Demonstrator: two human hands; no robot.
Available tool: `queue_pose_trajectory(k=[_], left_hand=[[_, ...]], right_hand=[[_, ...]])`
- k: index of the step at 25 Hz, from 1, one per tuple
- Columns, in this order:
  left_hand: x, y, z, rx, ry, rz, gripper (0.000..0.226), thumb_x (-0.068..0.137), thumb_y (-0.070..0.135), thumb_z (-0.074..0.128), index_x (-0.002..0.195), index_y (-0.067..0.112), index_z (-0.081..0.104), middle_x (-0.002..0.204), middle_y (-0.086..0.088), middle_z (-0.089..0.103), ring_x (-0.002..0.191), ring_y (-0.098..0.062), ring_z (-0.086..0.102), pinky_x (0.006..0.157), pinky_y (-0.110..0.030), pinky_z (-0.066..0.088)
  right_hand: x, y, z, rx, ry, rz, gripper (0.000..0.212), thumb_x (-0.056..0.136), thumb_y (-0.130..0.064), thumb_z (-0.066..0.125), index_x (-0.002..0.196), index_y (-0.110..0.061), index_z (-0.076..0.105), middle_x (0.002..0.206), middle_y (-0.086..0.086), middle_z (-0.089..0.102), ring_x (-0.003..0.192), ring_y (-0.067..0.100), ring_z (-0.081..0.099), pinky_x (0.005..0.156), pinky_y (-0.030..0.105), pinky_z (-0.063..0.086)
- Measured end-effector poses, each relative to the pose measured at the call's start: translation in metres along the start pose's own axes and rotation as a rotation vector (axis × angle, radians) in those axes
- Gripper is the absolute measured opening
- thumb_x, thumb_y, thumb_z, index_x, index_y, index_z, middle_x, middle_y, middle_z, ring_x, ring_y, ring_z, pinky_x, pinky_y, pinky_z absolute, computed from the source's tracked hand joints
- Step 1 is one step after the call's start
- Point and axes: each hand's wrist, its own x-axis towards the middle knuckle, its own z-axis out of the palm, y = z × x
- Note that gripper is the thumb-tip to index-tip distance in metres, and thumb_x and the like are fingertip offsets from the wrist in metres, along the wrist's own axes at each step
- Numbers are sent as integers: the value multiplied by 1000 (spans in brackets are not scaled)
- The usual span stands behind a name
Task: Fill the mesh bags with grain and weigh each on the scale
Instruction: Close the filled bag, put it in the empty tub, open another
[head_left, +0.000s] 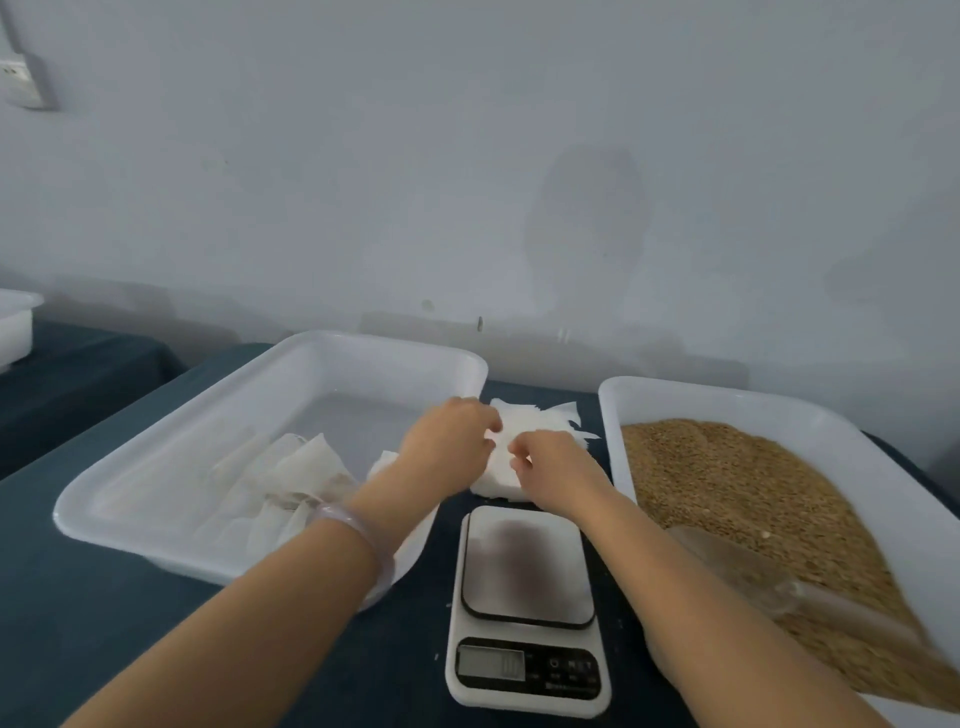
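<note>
Head camera: left hand (452, 434) and right hand (551, 467) pinch the stack of empty mesh bags (540, 418) just behind the bare scale (524, 597), grain (753, 493) lying right of it, so filling and weighing look undone.

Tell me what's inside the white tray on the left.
Crumpled white mesh bags lie in the near part of the left tray; its far floor shows bare. The left forearm covers the near right corner, so anything there is hidden.
</note>
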Motion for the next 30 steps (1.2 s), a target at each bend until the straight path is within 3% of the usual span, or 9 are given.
queue_pose_trajectory(k=[2, 4, 6, 9, 12, 15, 21, 27, 30], left_hand=[[15, 14, 25, 176, -164, 43, 31, 94, 14, 49, 124, 15, 58, 126, -5, 56, 117, -24, 51, 96, -35, 43], [28, 23, 44, 340, -318, 34, 26, 93, 11, 50, 117, 12, 59, 120, -7, 59, 113, -25, 56, 86, -31, 45], [43, 27, 60, 406, -455, -74, 23, 94, 12, 49, 114, 10, 59, 119, -8, 60, 112, -25, 56, 80, -30, 43], [56, 24, 81, 388, -607, -183, 30, 96, 15, 48, 125, 13, 53, 132, -5, 51, 124, -23, 47, 92, -30, 39], [56, 23, 99, 408, -435, -124, 26, 90, 21, 54, 115, 17, 60, 122, -4, 58, 115, -25, 54, 88, -31, 36], [57, 23, 106, 432, -331, -79, 22, 90, 24, 52, 110, 21, 61, 117, -1, 61, 113, -23, 55, 96, -32, 34], [61, 21, 97, 479, -447, -98, 26, 92, 21, 47, 115, 21, 59, 126, 0, 56, 125, -22, 44, 105, -33, 28], [52, 22, 90, 381, -324, -157, 20, 89, 11, 51, 107, 13, 59, 111, -4, 62, 105, -25, 59, 73, -27, 40], [56, 20, 88, 315, -379, -233, 17, 91, 18, 53, 106, 12, 59, 110, -4, 62, 105, -24, 59, 74, -27, 41]], right_hand=[[-2, 13, 1, -161, 43, 28, 18, 95, -20, 43, 84, -14, 57, 97, 10, 65, 97, 28, 59, 80, 33, 42], [-3, 20, 4, -295, 60, 59, 21, 92, -17, 45, 71, -16, 47, 92, 9, 65, 98, 27, 55, 89, 33, 34], [-2, 25, 8, -368, 51, 75, 16, 89, -17, 48, 75, -16, 54, 99, 7, 64, 106, 26, 51, 98, 35, 27], [0, 30, 14, -423, 33, 54, 16, 88, -15, 50, 96, -11, 63, 109, 9, 63, 115, 27, 48, 103, 35, 23], [0, 31, 16, -412, 38, 31, 13, 87, -17, 49, 91, -13, 61, 108, 9, 65, 111, 28, 52, 107, 36, 21], [0, 32, 16, -375, 47, 31, 16, 88, -20, 50, 96, -13, 63, 109, 9, 65, 109, 29, 53, 99, 35, 29], [-1, 29, 16, -314, 61, 39, 15, 89, -21, 52, 95, -11, 61, 108, 12, 63, 107, 31, 51, 80, 34, 33], [-1, 30, 16, -258, 120, 20, 12, 90, -19, 51, 94, -11, 58, 104, 11, 63, 106, 30, 49, 73, 34, 29], [-1, 30, 18, -235, 139, 22, 14, 90, -19, 52, 97, -10, 58, 105, 11, 62, 107, 30, 48, 73, 35, 30]])
